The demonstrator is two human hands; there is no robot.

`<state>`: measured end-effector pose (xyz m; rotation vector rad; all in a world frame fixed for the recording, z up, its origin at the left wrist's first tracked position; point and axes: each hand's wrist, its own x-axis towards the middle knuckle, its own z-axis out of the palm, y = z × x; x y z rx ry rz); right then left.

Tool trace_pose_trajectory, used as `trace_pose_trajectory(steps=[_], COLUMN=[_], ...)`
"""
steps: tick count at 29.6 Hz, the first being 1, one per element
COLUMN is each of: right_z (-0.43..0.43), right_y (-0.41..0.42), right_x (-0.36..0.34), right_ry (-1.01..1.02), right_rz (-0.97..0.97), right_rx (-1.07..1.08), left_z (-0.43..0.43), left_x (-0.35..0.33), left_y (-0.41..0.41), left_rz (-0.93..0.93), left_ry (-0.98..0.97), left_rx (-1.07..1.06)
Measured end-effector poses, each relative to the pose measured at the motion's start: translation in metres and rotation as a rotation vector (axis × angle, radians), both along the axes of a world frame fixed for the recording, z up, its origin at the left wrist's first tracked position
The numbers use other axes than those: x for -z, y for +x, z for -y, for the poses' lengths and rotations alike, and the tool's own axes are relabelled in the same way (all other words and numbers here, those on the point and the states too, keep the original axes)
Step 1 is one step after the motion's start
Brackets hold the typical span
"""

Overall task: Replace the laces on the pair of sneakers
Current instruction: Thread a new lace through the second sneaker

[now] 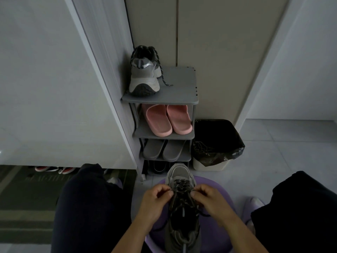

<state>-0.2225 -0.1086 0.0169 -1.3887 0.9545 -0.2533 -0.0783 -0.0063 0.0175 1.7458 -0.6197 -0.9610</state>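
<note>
I see left hand (155,200), right hand (212,199), fingers (169,193) of both pinching dark speckled cord lace (180,187), grey mesh sneaker (179,172) between them

Dim, flat indoor light leaves the lower foreground murky, with wide-angle bending at the edges and soft detail.

Shoe rack (180,88): grey, with shelves, stands by the wall.
Pink slippers (166,118): a pair, side by side on the second shelf.
Grey slippers (164,149): a pair on the shelf under the pink ones.
Bin (209,166): pale, lined with a black bag (217,136), just beside the rack.
Stool (215,196): purple, round.
Mat (27,198): dark, on the floor at the left.
</note>
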Motion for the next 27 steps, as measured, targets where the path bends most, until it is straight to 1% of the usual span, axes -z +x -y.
trace_pose_trajectory(steps=[3, 5, 8, 10, 12, 14, 17, 19, 21, 22, 24, 25, 26, 27], right_z=[0.004, 0.005, 0.001, -0.002, -0.002, 0.0, 0.0, 0.001, 0.001, 0.001, 0.0, 0.0, 0.0, 0.001], right_y=[-0.006, -0.007, -0.003, -0.001, -0.003, -0.005, -0.006, -0.007, -0.01, -0.011, -0.012, -0.013, -0.014, -0.014], right_x=[0.0, -0.001, 0.0, 0.002, 0.001, 0.001, -0.003, -0.01, -0.018, -0.021, -0.02, -0.018, -0.018, -0.018], right_ry=[0.114, 0.153, 0.145, 0.175, 0.234, 0.223, 0.148, 0.127, 0.029, -0.07, -0.299, -0.352, -0.369, -0.341], right_rz=[0.067, 0.068, 0.035, 0.056, 0.099, 0.102, 0.05, 0.018, -0.088, -0.178, -0.335, -0.36, -0.352, -0.313], right_rx=[0.064, 0.04, -0.004, 0.033, 0.089, 0.088, -0.016, -0.076, -0.202, -0.284, -0.43, -0.459, -0.471, -0.465], left_z=[-0.001, 0.0, 0.002, 0.001, -0.001, -0.002, -0.003, -0.005, -0.008, -0.01, -0.015, -0.016, -0.018, -0.019], left_x=[-0.002, -0.003, -0.005, -0.004, -0.004, -0.004, -0.008, -0.012, -0.014, -0.014, -0.015, -0.016, -0.018, -0.021], left_y=[0.0, -0.001, -0.003, -0.002, 0.001, 0.002, 0.001, -0.002, -0.007, -0.009, -0.012, -0.012, -0.01, -0.008], left_rz=[-0.095, -0.057, 0.044, 0.056, 0.015, 0.009, 0.024, 0.033, 0.132, 0.231, 0.509, 0.652, 0.753, 0.785], left_ry=[-0.017, -0.002, 0.033, 0.04, 0.043, 0.043, 0.023, 0.06, 0.164, 0.217, 0.294, 0.305, 0.289, 0.245], left_rx=[-0.072, -0.038, 0.064, 0.068, 0.03, 0.027, 0.076, 0.133, 0.215, 0.263, 0.368, 0.409, 0.433, 0.445])
